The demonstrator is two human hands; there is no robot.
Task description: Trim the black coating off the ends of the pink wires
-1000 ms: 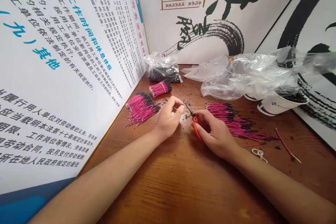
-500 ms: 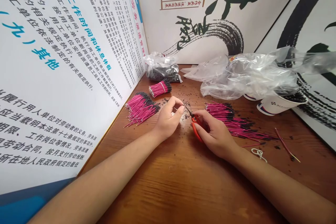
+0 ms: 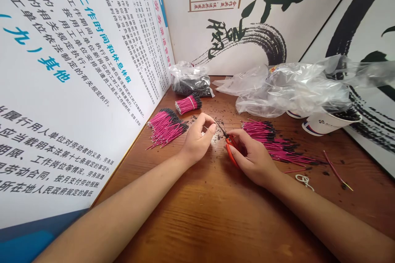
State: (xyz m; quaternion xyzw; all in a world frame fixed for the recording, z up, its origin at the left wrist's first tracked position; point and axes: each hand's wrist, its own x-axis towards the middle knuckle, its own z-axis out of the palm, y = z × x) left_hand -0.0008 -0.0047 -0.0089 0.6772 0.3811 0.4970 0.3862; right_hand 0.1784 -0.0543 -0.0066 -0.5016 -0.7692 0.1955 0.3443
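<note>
My left hand (image 3: 197,139) pinches its fingertips together around what looks like a thin wire, mostly hidden by the fingers. My right hand (image 3: 253,156) grips red-handled scissors (image 3: 231,151), whose dark blades point at the left fingertips. Left of my hands lies a loose pile of pink wires with black ends (image 3: 166,127). A larger spread of similar wires (image 3: 271,141) lies just beyond my right hand. Black crumbs (image 3: 217,135) are scattered on the wooden table (image 3: 216,218) around both hands.
A tied bundle of pink wires (image 3: 189,104) and a plastic bag of black bits (image 3: 189,84) stand at the back. Crumpled clear plastic (image 3: 293,92) lies to the right, beside a paper cup (image 3: 331,121) of black bits. Printed boards stand along the table's left and back.
Both hands and the scissors have barely moved; the blades stay near the left fingertips. The view has shifted slightly.
</note>
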